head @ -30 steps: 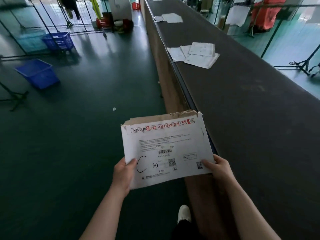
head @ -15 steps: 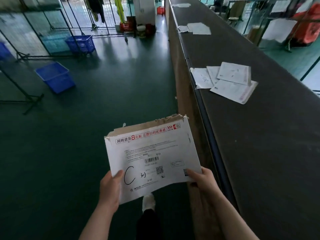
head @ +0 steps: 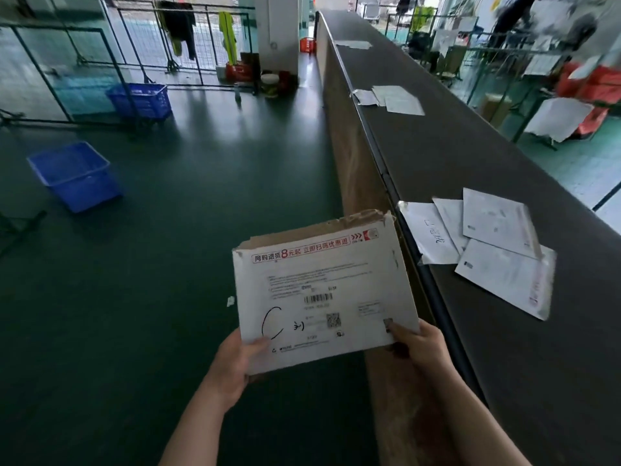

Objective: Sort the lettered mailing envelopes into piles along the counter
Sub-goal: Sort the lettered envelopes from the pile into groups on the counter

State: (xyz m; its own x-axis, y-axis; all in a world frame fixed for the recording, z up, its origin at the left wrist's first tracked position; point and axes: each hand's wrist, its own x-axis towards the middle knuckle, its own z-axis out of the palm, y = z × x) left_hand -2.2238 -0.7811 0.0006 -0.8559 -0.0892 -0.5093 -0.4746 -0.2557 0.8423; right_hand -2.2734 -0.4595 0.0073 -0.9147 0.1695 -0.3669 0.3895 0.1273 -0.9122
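Both hands hold one white mailing envelope [head: 322, 294] up over the dark green floor [head: 168, 264], just left of the counter's near edge. The left hand [head: 232, 368] pinches the lower left corner, thumb on the face; the right hand [head: 420, 348] pinches the lower right corner the same way. The envelope's top edge is torn ragged, brown card showing.

The counter [head: 487, 156] runs long and dark from near right to far centre, its left edge a thin rail above a brown side panel. Three piles lie along that edge — the nearest pile [head: 484, 243] just right of the held envelope, a middle pile [head: 393, 99], a far pile [head: 354, 44] — with bare counter between them.

On the held envelope: a large handwritten "C", a red band with a big "8" among Chinese characters, a barcode, a QR code. The small print is too blurred to read.

Two blue baskets [head: 77, 176] [head: 141, 99] stand on the open floor at left.
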